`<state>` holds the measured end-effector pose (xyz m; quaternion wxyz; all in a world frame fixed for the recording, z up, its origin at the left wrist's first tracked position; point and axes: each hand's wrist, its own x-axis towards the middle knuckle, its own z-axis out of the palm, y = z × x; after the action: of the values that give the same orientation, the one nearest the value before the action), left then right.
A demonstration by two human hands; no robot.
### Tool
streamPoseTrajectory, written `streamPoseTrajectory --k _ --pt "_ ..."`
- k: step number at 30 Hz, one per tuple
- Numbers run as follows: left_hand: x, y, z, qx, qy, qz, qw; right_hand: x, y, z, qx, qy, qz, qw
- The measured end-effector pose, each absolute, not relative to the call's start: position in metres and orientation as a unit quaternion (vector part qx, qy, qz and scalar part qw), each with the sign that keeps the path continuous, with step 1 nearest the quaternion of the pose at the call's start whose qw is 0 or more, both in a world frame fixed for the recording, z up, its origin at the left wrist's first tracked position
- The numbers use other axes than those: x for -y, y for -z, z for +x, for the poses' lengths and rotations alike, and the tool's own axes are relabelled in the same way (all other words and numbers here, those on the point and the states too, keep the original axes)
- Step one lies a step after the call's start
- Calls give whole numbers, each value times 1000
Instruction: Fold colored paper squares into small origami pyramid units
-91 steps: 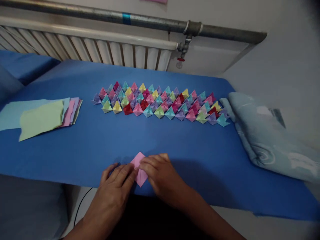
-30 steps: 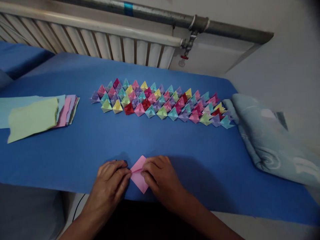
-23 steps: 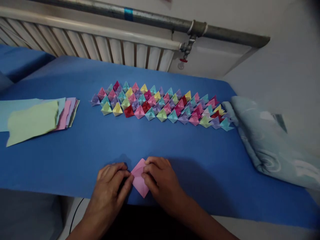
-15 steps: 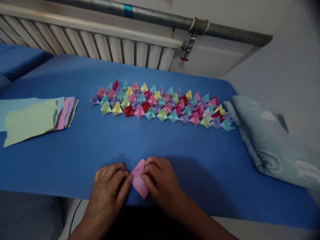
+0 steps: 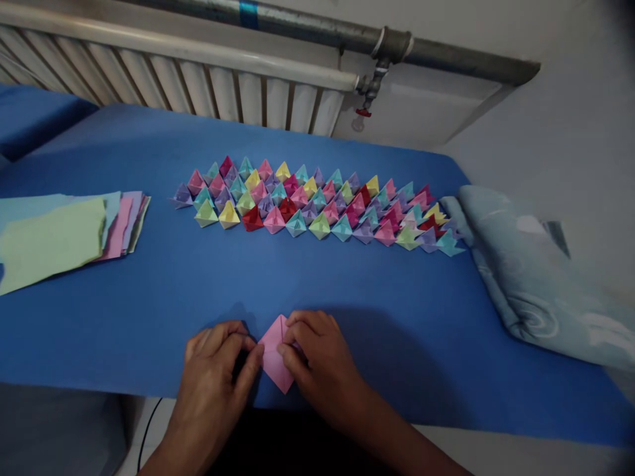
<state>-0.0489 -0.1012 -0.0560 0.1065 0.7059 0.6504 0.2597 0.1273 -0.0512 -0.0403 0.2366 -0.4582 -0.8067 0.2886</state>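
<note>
A small pink folded paper (image 5: 274, 352), diamond-shaped with a crease near its top corner, lies at the front of the blue surface. My left hand (image 5: 221, 370) pinches its left corner between thumb and fingers. On the other side, my right hand (image 5: 320, 360) has thumb and fingers closed on the paper's right part and covers that corner. Farther back stand several rows of small folded paper shapes (image 5: 296, 223) in pink, red, yellow, green, purple and turquoise.
Loose coloured paper sheets (image 5: 54, 238) are stacked at the left. A folded pale green blanket (image 5: 526, 271) lies at the right. Behind the blue surface (image 5: 173, 284) are a white radiator (image 5: 223, 96) and a metal pipe (image 5: 317, 33) with a red-handled valve (image 5: 364, 112).
The camera view has shifted slightly. Both hands keep their hold on the pink paper, and a crease line near its top shows more clearly now.
</note>
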Motion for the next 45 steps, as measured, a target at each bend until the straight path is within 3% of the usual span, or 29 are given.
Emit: streamPoseTrajectory --k 16,22,27,37,41,45 --pt "101 51 -57 -690 -261 660 141 53 41 125 814 -291 -460 201" --pt "109 48 -47 -640 -257 724 27 54 41 125 823 -277 -459 190" --pt "119 54 -29 -542 -216 812 2 56 44 127 827 -266 -451 207" --pt "141 53 -43 -568 -149 806 -67 55 46 131 828 -246 -443 240" --pt "111 39 -40 -558 -132 819 -24 55 45 131 832 -232 -452 222" --pt "55 25 -35 -523 -143 832 117 54 43 130 838 -224 -456 197"
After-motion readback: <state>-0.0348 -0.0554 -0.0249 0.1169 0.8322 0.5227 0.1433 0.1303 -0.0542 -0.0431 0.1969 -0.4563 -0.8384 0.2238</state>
